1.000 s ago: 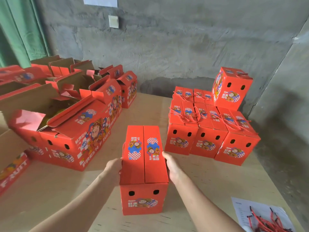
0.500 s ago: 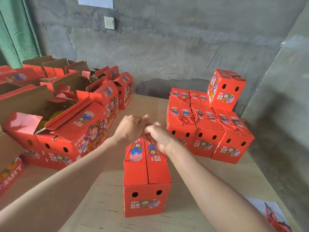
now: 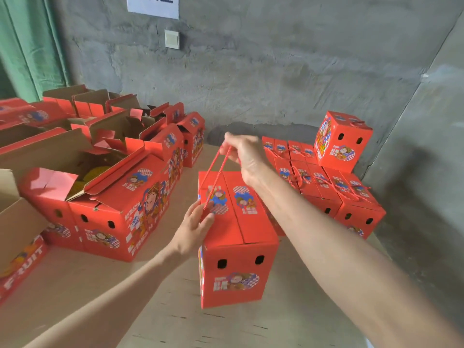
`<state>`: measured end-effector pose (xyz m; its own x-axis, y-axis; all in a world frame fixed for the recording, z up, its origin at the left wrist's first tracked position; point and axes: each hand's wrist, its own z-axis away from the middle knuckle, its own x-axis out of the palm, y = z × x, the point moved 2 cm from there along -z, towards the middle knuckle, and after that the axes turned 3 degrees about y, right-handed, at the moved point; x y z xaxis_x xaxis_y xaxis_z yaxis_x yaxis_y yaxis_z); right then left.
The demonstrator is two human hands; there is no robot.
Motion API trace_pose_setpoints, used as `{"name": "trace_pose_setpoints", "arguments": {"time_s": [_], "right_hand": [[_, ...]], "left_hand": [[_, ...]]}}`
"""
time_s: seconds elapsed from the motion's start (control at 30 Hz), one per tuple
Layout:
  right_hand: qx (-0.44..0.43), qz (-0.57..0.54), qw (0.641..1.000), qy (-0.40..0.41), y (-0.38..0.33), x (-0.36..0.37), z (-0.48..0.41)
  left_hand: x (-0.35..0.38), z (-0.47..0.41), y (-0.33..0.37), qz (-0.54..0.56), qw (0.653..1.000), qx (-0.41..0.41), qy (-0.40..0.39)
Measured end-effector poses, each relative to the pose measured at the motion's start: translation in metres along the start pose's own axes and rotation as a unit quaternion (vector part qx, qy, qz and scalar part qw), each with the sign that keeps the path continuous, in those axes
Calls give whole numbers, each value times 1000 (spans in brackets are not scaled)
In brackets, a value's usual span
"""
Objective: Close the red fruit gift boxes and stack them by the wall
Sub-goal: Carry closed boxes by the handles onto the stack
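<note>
Tabletop (image 3: 75, 285) by concrete wall (image 3: 251, 71) | closed red box (image 3: 236, 277) near front edge | right hand (image 3: 244, 153) pinches its cord handle (image 3: 216, 167) above | left hand (image 3: 195, 227), fingers straight, touches box top | stacked boxes (image 3: 351, 192) far-right corner

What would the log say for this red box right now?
right hand: pinches rope handle | left hand: rests on closed gift box | stacked boxes: by wall | step: not yet stacked

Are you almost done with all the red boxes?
Not yet. Done: closed boxes sit by the wall, a top box on them. In hand: the held box, closed, right hand gripping its cord, left hand touching it. Left: open boxes.
</note>
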<state>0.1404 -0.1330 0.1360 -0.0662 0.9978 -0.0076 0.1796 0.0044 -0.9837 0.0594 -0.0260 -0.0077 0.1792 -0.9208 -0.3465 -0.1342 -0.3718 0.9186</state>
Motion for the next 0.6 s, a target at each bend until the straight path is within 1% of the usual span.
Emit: {"name": "trace_pose_setpoints", "arguments": {"time_s": [0.07,0.13,0.17,0.2,0.23,0.27,0.3,0.37,0.43,0.5,0.57,0.6], "right_hand": [[-11,-54,998,33,-21,0,-12],[-20,-45,998,40,-34,-1,-19],[-20,-24,999,33,-35,-1,-21],[-15,0,999,28,-31,1,-20],[-11,26,999,29,-24,2,-20],[-7,51,998,35,-14,3,-19],[-3,71,996,45,-2,3,-16],[9,87,994,66,20,1,-11],[9,122,990,69,42,-3,-6],[-27,226,973,25,61,-3,3],[-81,346,934,-35,79,-4,11],[-98,400,909,-64,88,-8,16]], "left_hand": [[-7,-15,16,49,999,23,-4],[-13,-30,23,89,995,18,-29],[-15,-36,22,72,997,10,-29],[-16,-42,16,18,1000,4,-17],[-17,-46,9,-64,998,-1,-2],[-15,-49,-1,-137,991,-5,10],[-11,-48,-11,-175,984,-22,9],[0,-41,-36,-161,983,-82,-31],[10,-32,-59,-138,980,-117,-78],[11,-27,-75,-120,982,-128,-72],[11,-27,-80,-109,985,-123,-49],[12,-28,-81,-120,986,-108,-52]]}}
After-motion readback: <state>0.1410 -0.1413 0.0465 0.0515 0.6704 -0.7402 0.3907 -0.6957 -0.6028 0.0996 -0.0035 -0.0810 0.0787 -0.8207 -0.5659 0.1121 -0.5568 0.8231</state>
